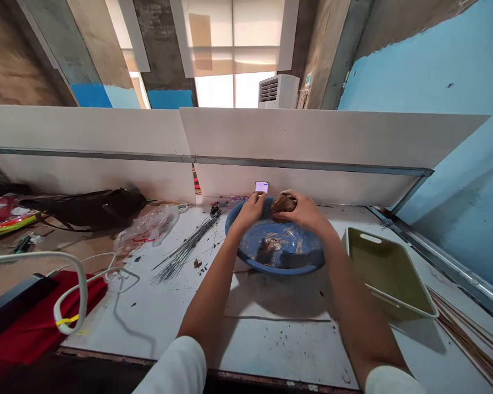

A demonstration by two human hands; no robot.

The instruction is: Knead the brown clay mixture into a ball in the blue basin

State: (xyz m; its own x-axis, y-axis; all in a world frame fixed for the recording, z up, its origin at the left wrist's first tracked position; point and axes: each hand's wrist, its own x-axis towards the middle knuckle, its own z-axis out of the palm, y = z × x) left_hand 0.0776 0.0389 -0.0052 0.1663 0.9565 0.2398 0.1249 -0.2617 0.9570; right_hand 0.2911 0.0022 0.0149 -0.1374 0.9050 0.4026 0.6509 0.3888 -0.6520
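White sleeves (171, 366), right hand (303, 213) on brown lump (283, 203) (blue basin (279, 266) below).

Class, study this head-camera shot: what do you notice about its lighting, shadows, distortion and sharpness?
In the head view, the window is almost washed out; soft shadows fall across the white table; the wide lens bends the white partition at the frame's edges; the brown lump looks fairly sharp above the blue basin.

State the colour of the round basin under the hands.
The basin is blue, smeared brown inside; it shows best in the head view.
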